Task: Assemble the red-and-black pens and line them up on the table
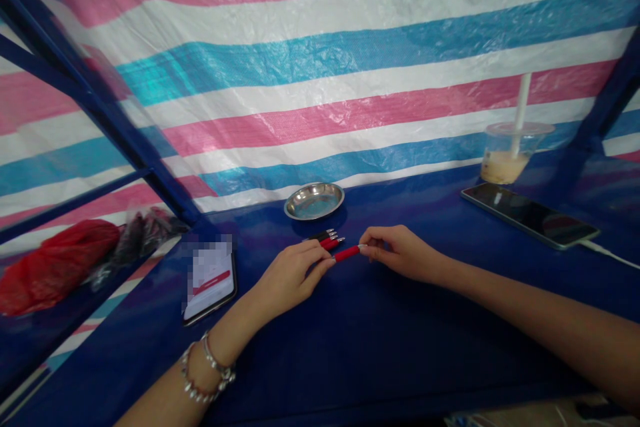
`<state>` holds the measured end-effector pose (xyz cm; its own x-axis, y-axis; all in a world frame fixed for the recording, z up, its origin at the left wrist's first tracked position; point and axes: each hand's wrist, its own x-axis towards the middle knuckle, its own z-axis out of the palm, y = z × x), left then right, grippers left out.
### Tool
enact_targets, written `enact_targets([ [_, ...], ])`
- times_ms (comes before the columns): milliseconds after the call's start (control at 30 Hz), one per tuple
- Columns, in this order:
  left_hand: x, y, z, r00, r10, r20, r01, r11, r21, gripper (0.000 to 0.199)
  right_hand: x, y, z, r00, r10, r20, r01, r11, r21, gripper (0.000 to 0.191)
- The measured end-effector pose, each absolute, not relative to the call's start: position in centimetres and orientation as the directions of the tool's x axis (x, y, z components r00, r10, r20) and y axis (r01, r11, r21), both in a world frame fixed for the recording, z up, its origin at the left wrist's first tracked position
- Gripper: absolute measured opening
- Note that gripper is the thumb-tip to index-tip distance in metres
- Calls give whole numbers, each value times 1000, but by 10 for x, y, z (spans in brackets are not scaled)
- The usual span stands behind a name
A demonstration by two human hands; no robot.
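A red pen [347, 253] is held level just above or on the blue table [380, 340]; I cannot tell whether it touches. My left hand [295, 270] pinches its left end between thumb and fingers. At the silver-coloured right end, my right hand [397, 250] closes its thumb and fingertips. Just behind my left fingers lie several more pens, red pens [332, 241] and black pens [320, 236], side by side and partly covered by that hand. Beyond them stands a shallow oval metal dish [315, 202].
At left lies a lit phone [210, 283], its screen partly blurred out. On the right are a dark phone [530, 213] with a white cable [613, 253] and a plastic cup [506, 157] with a straw. A red bag [60, 263] sits beyond the frame bar. Striped sheeting [350, 67] hangs behind.
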<state>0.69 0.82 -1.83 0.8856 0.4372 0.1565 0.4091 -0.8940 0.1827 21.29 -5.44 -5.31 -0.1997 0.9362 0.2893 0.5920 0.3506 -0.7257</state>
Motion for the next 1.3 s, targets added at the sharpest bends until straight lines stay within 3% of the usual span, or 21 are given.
enact_targets([
  [367,8,7,-17,889,425,170,394,-899,188,27,215,-53,-52,-196,936,293,599,351,-720,30],
  [667,8,7,-17,888,428,169,397,-898,188,26,213,-53,-52,-157,939,306,535,341,-773,11],
  [800,8,7,-17,887,426,177,394,-900,190,26,212,-53,-52,-155,949,274,425,314,-849,19],
  [900,8,6,-17,887,427,174,396,-898,190,26,211,-52,-52,-180,951,249,336,298,-893,16],
  [1300,8,8,-18,888,427,171,395,-899,190,25,213,-53,-50,-172,943,284,323,326,-888,9],
])
